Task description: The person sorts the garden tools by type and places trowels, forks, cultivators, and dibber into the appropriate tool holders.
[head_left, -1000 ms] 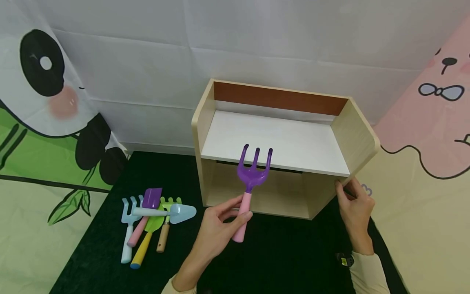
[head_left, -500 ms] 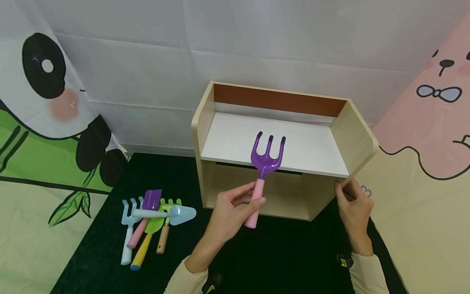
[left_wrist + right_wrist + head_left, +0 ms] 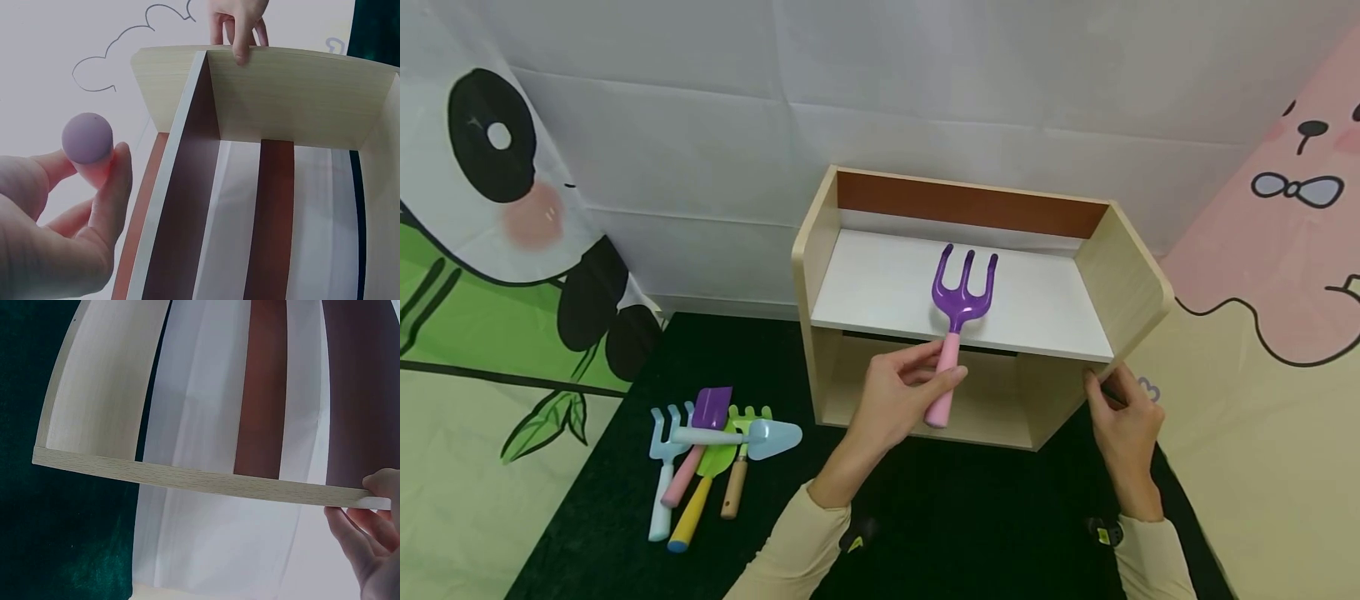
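Observation:
My left hand (image 3: 898,392) pinches the pink handle of a hand fork (image 3: 958,312) with three purple tines. Its tines point up and away, overlapping the white upper board of a small wooden shelf (image 3: 925,283) in the head view. From the left wrist camera, the round end of the handle (image 3: 87,139) faces the lens, beside the shelf board. My right hand (image 3: 1126,429) grips the front edge of the shelf's right side panel (image 3: 237,487), thumb on the inner face and fingers on the outer.
Left of the shelf, several toy garden tools lie piled on the dark green cloth (image 3: 602,483): a light blue fork (image 3: 660,492), a light blue trowel (image 3: 773,438), a purple shovel (image 3: 711,408), a yellow-handled tool (image 3: 691,510) and a small green rake (image 3: 736,479). A white sheet (image 3: 700,150) hangs behind.
My left hand has carried the hand fork up, forward and to the right, from in front of the lower compartment to over the white board. My right hand keeps its grip on the side panel.

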{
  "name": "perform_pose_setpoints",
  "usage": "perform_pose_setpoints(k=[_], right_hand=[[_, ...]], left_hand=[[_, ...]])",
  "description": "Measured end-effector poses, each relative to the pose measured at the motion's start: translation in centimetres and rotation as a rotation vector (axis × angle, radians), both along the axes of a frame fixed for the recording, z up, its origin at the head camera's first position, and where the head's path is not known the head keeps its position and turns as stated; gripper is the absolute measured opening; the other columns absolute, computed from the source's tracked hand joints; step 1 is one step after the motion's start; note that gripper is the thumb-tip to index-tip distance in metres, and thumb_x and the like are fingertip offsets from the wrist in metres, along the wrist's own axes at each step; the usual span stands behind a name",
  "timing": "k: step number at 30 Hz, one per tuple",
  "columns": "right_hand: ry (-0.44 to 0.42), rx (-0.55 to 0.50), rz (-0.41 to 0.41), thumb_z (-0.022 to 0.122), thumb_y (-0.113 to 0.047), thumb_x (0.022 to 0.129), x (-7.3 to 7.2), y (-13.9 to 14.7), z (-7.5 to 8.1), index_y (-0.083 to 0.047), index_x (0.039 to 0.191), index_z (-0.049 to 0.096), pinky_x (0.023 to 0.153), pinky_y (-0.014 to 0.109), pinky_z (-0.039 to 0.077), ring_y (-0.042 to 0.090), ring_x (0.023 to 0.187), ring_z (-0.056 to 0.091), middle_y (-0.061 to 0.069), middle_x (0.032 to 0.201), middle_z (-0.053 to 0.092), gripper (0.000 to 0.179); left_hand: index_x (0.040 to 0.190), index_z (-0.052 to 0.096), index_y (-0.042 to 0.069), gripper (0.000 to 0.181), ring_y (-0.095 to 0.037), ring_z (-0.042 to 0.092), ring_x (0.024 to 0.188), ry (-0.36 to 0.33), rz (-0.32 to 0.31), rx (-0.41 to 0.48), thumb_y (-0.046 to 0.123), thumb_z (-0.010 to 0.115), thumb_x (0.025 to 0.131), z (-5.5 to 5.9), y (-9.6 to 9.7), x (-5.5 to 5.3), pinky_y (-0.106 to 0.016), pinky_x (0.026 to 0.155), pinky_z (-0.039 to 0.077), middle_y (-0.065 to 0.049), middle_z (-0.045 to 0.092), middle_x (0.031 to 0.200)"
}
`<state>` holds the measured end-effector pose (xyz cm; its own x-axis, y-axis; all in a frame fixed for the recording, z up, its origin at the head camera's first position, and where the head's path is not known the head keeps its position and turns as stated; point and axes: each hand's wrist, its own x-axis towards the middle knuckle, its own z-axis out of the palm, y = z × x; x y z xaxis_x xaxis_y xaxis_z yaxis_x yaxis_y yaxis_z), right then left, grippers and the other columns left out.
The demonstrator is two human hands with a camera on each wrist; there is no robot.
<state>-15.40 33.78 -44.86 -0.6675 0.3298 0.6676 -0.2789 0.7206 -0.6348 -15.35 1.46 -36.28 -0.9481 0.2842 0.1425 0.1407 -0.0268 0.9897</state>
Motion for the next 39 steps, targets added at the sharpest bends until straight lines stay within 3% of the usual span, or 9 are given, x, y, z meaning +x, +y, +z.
perform_pose_setpoints(k=[9,21,32,39], right_hand=[[0.003,0.003,0.0,0.073,-0.003,0.093,-0.1,0.1,-0.1,0.001,0.124,0.071,0.072,0.003,0.046,-0.025,0.092,0.056,0.025,0.107,0.074,0.031],[0.01,0.011,-0.005,0.074,-0.003,0.093,0.0,0.2,-0.2,0.0,0.125,0.071,0.072,0.002,0.046,-0.025,0.092,0.056,0.025,0.107,0.074,0.032],[0.003,0.008,0.004,0.073,-0.004,0.094,-0.1,0.1,-0.2,-0.001,0.125,0.071,0.072,0.004,0.048,-0.024,0.094,0.057,0.024,0.109,0.074,0.032],[0.002,0.005,0.004,0.074,-0.004,0.094,-0.1,0.1,-0.1,0.0,0.124,0.071,0.071,0.003,0.047,-0.023,0.093,0.057,0.024,0.108,0.074,0.031]], left_hand=[[0.134,0.068,0.006,0.051,-0.017,0.073,0.091,-0.017,0.019,-0.077,0.028,0.081,0.091,1.4,1.9,-1.9,-0.031,0.075,0.062,-0.008,0.075,0.114],[0.133,0.068,0.001,0.053,-0.017,0.072,0.09,-0.041,-0.015,-0.116,0.029,0.083,0.09,2.8,4.0,-3.7,-0.028,0.078,0.061,-0.009,0.076,0.107],[0.125,0.072,0.0,0.05,-0.012,0.072,0.086,-0.069,-0.009,-0.166,0.033,0.083,0.089,3.4,5.8,-5.5,-0.025,0.075,0.059,-0.005,0.076,0.102],[0.119,0.075,0.0,0.048,-0.01,0.071,0.083,-0.05,0.001,-0.205,0.036,0.083,0.088,3.8,7.3,-6.6,-0.022,0.071,0.057,-0.006,0.078,0.099]])
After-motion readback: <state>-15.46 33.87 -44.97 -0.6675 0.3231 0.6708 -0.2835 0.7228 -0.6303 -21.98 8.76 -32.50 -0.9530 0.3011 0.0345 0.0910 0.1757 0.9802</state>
